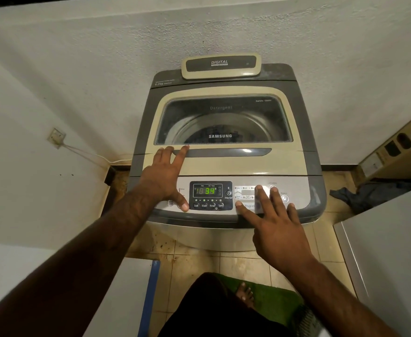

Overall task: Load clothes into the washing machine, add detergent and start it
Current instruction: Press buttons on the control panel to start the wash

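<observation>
A grey and cream top-loading washing machine (297, 166) stands against the wall with its glass lid (224, 117) down. Dark clothes show through the glass inside the drum. The control panel display (207, 190) is lit with green digits. My left hand (165, 176) lies flat and spread on the lid's front left, its thumb down on the panel's left side. My right hand (275, 220) is spread over the panel's right part; its fingertips touch the buttons near the program area, next to the round power button (284, 198). Neither hand holds anything.
A white wall runs behind and to the left, with a socket (57, 137) and cable. A dark cloth heap (360, 194) lies on the floor to the right, by a white appliance (389, 239). My bare foot stands on a green mat (272, 300) on the tiled floor.
</observation>
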The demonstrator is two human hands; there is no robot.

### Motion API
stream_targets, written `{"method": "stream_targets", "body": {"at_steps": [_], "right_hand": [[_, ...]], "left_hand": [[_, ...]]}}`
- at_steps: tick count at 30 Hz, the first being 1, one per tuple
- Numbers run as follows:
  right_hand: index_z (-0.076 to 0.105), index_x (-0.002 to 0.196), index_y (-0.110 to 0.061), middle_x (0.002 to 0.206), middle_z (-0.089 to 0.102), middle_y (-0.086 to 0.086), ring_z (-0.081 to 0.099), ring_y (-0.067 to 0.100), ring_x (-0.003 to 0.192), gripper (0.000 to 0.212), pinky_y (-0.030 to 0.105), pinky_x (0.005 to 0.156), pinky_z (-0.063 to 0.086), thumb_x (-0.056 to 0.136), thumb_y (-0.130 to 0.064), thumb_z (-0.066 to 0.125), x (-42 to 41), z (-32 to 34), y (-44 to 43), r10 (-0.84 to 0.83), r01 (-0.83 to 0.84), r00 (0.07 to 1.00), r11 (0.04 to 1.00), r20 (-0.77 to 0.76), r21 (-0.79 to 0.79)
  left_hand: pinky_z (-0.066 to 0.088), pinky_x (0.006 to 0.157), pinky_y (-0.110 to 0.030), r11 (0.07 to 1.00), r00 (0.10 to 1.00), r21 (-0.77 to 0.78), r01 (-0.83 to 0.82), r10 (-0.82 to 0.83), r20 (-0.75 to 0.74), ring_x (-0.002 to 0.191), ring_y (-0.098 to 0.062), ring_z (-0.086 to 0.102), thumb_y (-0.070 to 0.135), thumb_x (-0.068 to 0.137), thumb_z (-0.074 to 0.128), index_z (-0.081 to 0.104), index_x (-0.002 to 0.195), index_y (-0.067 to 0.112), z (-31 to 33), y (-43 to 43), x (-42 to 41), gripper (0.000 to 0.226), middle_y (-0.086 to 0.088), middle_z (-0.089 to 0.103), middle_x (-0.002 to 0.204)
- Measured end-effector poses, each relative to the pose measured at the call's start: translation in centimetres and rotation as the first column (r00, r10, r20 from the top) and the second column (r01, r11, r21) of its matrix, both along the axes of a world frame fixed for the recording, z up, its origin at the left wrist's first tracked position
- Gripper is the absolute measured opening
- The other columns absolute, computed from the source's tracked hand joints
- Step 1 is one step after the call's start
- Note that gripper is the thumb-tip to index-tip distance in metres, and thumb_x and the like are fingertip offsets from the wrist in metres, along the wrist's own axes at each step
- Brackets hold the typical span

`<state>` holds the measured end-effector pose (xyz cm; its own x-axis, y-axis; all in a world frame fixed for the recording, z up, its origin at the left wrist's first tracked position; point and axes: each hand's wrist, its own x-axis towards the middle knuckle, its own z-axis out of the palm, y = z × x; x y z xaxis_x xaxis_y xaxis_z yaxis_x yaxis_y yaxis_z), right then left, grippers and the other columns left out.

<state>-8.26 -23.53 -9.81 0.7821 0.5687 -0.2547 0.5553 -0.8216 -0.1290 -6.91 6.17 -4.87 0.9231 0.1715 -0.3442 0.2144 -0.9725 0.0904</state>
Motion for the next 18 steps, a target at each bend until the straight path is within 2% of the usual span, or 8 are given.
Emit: {"method": "stream_targets", "body": {"at_steps": [5, 12, 15, 18], "right_hand": [[0.001, 0.159, -0.047, 0.17, -0.014, 0.013, -0.012, 0.042, 0.156, 0.088, 0.067, 0.121, 0.017, 0.097, -0.028, 0.06, -0.2, -0.2, 0.0, -0.005, 0.006, 0.999, 1.0, 0.036, -0.017], [-0.01, 0.157, -0.048, 0.169, -0.021, 0.012, -0.016, 0.041, 0.155, 0.096, 0.067, 0.121, 0.017, 0.096, -0.026, 0.061, -0.1, -0.5, -0.4, 0.011, -0.01, 1.0, 1.0, 0.018, -0.028], [-0.017, 0.155, -0.05, 0.167, -0.029, 0.01, -0.021, 0.039, 0.155, 0.093, 0.064, 0.124, 0.013, 0.099, -0.028, 0.054, 0.3, 0.1, -0.6, 0.036, -0.037, 0.999, 0.998, -0.013, -0.051], [-0.013, 0.156, -0.05, 0.168, -0.027, 0.009, -0.02, 0.039, 0.155, 0.088, 0.063, 0.125, 0.013, 0.101, -0.031, 0.052, 0.4, 0.7, -0.3, 0.029, -0.03, 0.999, 0.999, -0.028, -0.046]], "left_hand": [[0.035, 0.116, -0.062, 1.0, 1.0, 0.002, 0.002, -0.002, 0.0, 0.154, -0.037, 0.011, 0.062, 0.046, 0.093, -0.007, 0.16, 0.03, 0.1, -0.1, 0.0, 0.155, -0.01, 0.009, 0.167], [0.037, 0.115, -0.061, 1.0, 1.0, 0.015, 0.01, -0.01, 0.01, 0.154, -0.036, 0.012, 0.063, 0.046, 0.093, -0.006, 0.16, 0.029, 0.0, -0.2, -0.1, 0.155, -0.011, 0.01, 0.167], [0.037, 0.115, -0.062, 1.0, 1.0, 0.022, 0.015, -0.015, 0.007, 0.154, -0.036, 0.012, 0.067, 0.044, 0.092, -0.006, 0.16, 0.03, 0.0, 0.0, -0.1, 0.156, -0.011, 0.01, 0.167], [0.038, 0.114, -0.061, 1.0, 1.0, 0.026, 0.018, -0.018, 0.014, 0.153, -0.036, 0.014, 0.068, 0.043, 0.091, -0.005, 0.16, 0.029, -0.1, 0.1, -0.1, 0.156, -0.012, 0.012, 0.167]]}}
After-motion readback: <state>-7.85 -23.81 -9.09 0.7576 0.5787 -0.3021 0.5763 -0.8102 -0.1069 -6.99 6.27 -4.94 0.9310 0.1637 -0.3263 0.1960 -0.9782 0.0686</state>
